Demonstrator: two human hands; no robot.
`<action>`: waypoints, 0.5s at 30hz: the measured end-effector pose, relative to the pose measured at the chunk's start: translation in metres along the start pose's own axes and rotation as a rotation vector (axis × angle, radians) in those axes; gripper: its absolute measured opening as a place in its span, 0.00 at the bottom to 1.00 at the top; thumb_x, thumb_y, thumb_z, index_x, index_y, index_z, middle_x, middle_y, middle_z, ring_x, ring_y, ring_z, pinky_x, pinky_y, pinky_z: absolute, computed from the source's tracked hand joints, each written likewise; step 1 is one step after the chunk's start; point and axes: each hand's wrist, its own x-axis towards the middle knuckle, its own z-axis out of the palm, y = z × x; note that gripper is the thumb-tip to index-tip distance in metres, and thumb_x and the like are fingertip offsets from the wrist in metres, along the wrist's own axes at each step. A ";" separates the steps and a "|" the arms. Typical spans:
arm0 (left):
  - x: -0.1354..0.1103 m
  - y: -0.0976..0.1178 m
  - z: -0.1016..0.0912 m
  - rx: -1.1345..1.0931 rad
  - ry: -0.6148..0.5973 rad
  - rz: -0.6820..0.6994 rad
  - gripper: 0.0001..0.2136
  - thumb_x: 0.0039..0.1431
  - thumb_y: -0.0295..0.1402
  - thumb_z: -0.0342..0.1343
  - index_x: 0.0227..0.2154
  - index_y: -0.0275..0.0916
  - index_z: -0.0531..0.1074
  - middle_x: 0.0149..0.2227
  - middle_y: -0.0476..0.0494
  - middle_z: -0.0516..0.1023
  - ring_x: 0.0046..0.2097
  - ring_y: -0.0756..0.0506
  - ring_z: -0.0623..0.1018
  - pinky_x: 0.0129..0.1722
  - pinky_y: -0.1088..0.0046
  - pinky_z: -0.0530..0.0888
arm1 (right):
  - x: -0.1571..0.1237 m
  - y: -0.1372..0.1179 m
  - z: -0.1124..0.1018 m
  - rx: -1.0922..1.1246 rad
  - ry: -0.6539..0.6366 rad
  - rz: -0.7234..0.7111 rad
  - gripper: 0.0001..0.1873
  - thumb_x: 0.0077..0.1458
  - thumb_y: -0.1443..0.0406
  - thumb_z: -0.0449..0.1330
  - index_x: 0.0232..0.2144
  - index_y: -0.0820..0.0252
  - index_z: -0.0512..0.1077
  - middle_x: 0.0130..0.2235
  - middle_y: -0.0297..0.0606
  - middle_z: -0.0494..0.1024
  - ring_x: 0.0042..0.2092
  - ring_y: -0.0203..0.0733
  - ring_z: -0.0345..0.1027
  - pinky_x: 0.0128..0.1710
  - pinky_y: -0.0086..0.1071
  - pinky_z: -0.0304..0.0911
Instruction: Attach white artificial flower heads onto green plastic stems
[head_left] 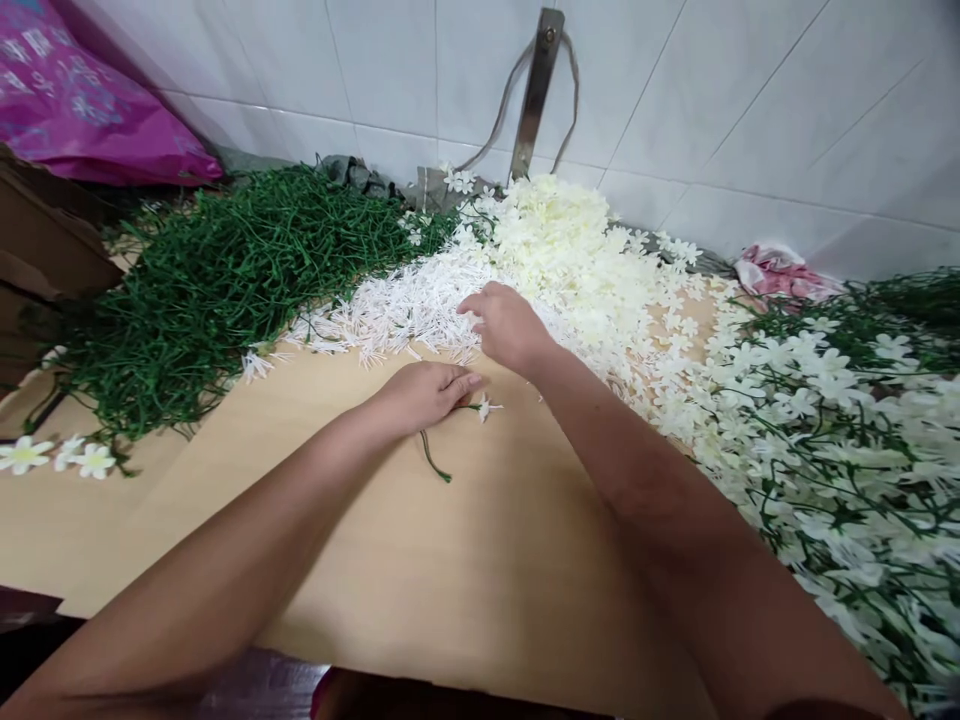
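My left hand (431,395) is closed around a thin green artificial flower stem (435,462), its fingers pinched together just above the board. One end of the stem hangs out below the palm; a small white flower piece (485,408) sits on the end past the fingertips. My right hand (511,325) is at the near edge of a heap of white stamen pieces (427,300), fingers bent and somewhat apart. Nothing can be made out between them. Behind and right of that hand lies a pile of cream-white petals (562,235).
Green stems (247,260) are heaped at the left, near a cardboard box (45,230) and a pink bag (97,100). Assembled white flowers (832,420) cover the right side. A metal strip (537,95) leans on the tiled wall (675,90). Brown board (420,570) lies in front.
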 end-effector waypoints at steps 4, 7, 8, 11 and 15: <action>-0.002 -0.005 -0.001 0.042 -0.002 -0.007 0.15 0.57 0.43 0.46 0.21 0.40 0.64 0.20 0.52 0.65 0.25 0.50 0.65 0.27 0.75 0.58 | 0.004 0.012 0.017 -0.135 0.047 -0.044 0.11 0.51 0.76 0.54 0.32 0.65 0.75 0.41 0.51 0.70 0.46 0.51 0.62 0.44 0.41 0.60; -0.002 -0.010 -0.003 -0.013 -0.014 0.004 0.14 0.57 0.42 0.46 0.23 0.39 0.66 0.20 0.52 0.65 0.26 0.51 0.65 0.27 0.76 0.58 | -0.003 0.029 0.004 0.118 0.225 0.020 0.03 0.50 0.71 0.58 0.27 0.63 0.73 0.37 0.45 0.71 0.42 0.45 0.64 0.43 0.39 0.62; -0.001 -0.012 -0.004 -0.029 0.004 0.007 0.14 0.57 0.42 0.46 0.24 0.39 0.68 0.21 0.52 0.66 0.26 0.50 0.65 0.28 0.76 0.59 | -0.006 0.035 -0.005 0.229 0.269 0.058 0.01 0.49 0.70 0.59 0.26 0.62 0.71 0.35 0.42 0.71 0.39 0.42 0.65 0.40 0.38 0.62; 0.011 -0.012 -0.012 -0.049 0.143 -0.017 0.12 0.56 0.40 0.49 0.29 0.38 0.72 0.25 0.49 0.71 0.29 0.49 0.68 0.31 0.75 0.62 | -0.010 0.051 -0.031 0.513 0.315 0.191 0.03 0.47 0.69 0.60 0.24 0.61 0.68 0.27 0.35 0.70 0.30 0.36 0.63 0.32 0.34 0.62; 0.046 0.001 -0.025 0.086 0.372 -0.012 0.12 0.54 0.36 0.51 0.38 0.38 0.75 0.33 0.44 0.75 0.33 0.47 0.70 0.35 0.72 0.64 | -0.014 0.061 -0.050 0.575 0.353 0.300 0.03 0.47 0.70 0.59 0.23 0.61 0.67 0.23 0.33 0.69 0.25 0.32 0.60 0.29 0.32 0.59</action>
